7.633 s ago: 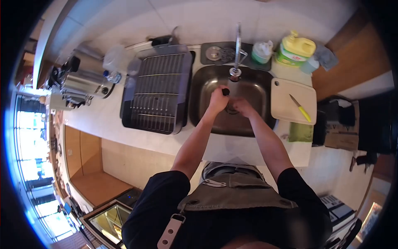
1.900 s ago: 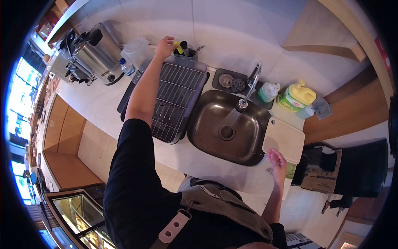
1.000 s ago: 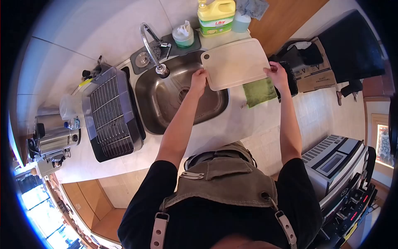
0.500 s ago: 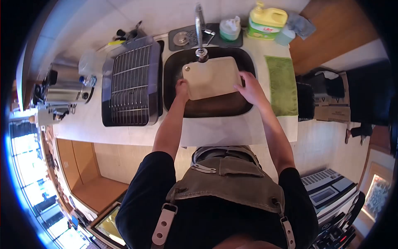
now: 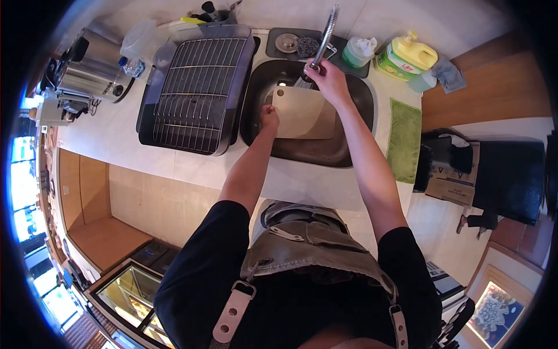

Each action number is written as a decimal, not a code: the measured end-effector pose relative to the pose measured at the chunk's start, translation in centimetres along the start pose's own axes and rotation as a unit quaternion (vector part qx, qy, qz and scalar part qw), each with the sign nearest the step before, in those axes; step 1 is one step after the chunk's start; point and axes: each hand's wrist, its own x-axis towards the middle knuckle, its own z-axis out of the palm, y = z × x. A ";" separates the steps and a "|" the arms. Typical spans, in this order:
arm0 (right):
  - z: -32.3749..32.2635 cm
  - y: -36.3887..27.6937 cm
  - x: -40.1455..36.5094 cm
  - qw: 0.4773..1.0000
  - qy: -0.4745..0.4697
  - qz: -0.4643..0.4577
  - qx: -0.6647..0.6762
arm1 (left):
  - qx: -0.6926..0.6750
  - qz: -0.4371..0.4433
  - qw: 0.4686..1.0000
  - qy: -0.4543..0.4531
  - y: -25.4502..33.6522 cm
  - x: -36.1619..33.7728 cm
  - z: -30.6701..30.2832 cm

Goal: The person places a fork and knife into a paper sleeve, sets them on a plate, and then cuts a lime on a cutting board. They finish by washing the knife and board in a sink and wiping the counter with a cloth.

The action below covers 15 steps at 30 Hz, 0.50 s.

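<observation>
A pale cutting board [image 5: 303, 116] with a small hole in its upper left corner is held over the dark sink [image 5: 363, 125]. Its left edge is gripped by my left hand [image 5: 269, 119], fingers curled. Up at the tap, my right hand [image 5: 330, 80] is closed around the head of the spring-necked faucet [image 5: 326, 36]. Below that head, a fan of water appears to run onto the board's top edge. My right fingers partly cover the faucet head.
A dish rack [image 5: 195, 87] stands left of the sink. Behind are a metal scrubber [image 5: 307, 46], a green tub [image 5: 357, 53] and a yellow soap jug [image 5: 406, 57]. A green cloth [image 5: 404, 139] lies at right. A steel appliance [image 5: 96, 67] and a bottle [image 5: 133, 67] stand far left.
My right hand has left the board's right edge and taken hold of the faucet head. Water now shows there. My left hand still holds the board; the whole view has turned slightly.
</observation>
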 end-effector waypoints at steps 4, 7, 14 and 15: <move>1.3 7.9 -5.4 0.996 0.054 -0.042 -0.062 | 0.190 0.020 0.981 -0.023 2.7 -1.4 0.3; 7.5 15.0 -10.6 0.993 -0.082 0.039 -0.071 | 0.136 0.064 0.982 -0.113 7.3 -5.9 0.3; 11.3 27.6 -6.0 0.866 -0.157 0.004 -0.475 | 0.104 0.005 0.992 -0.076 11.3 -10.9 1.9; 11.5 26.0 -5.4 0.860 -0.170 0.042 -0.480 | 0.085 0.026 0.994 -0.064 11.0 -10.1 2.2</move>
